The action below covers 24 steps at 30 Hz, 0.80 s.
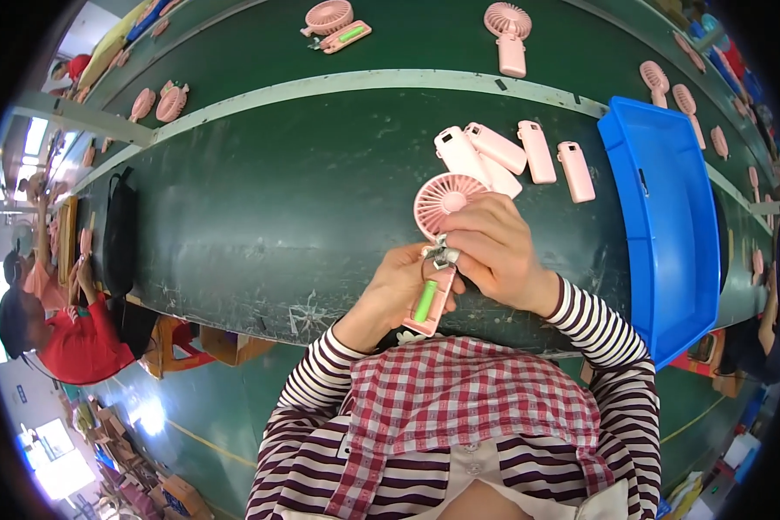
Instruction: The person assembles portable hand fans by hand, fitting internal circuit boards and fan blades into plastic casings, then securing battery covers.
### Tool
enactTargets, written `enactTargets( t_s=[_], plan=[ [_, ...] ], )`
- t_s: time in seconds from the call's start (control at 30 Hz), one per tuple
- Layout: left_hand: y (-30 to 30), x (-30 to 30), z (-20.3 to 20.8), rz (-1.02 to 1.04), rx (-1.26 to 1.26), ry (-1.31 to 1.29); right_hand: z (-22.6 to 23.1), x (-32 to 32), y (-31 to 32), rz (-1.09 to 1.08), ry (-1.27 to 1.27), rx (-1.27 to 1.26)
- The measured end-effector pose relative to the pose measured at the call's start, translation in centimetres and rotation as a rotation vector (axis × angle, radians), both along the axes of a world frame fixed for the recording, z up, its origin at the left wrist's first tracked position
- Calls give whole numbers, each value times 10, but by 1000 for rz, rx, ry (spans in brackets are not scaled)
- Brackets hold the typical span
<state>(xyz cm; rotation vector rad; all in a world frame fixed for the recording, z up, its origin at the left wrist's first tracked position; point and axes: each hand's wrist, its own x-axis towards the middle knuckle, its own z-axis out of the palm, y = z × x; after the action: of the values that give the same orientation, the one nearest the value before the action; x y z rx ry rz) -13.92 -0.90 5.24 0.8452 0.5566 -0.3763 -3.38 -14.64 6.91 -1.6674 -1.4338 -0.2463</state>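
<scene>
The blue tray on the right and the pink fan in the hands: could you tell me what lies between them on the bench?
In the head view, between the blue tray and the pink fan lie pink handle covers on the dark green bench.

Both forearms rise from the lower edge in striped sleeves and meet just above the chest. The left hand [399,286] lies palm up, its fingers curled from beneath around what it grips, the thumb closing over the near side and the wrist bent slightly inward. The right hand [494,251] comes in from the other side and sits above and partly over the left, back of the hand upward, knuckles raised, fingers bent down toward the top of the left hand's grip. Its fingertips seem pinched together there, though they are mostly hidden behind the knuckles. The two hands touch at that point, and the right wrist is angled sharply back toward the elbow.
</scene>
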Motion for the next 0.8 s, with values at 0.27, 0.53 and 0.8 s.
enactTargets(
  t_s=[0.27, 0.53, 0.8],
  plan=[
    [-4, -1, -2, -75, 5, 50, 11, 6, 7, 68, 302, -362],
    [-3, 1, 0, -73, -1, 51, 1, 12, 1, 187, 178, -289],
    [-5, 2, 1, 69, -42, 81, 11, -7, 1, 68, 1, -301]
  ],
)
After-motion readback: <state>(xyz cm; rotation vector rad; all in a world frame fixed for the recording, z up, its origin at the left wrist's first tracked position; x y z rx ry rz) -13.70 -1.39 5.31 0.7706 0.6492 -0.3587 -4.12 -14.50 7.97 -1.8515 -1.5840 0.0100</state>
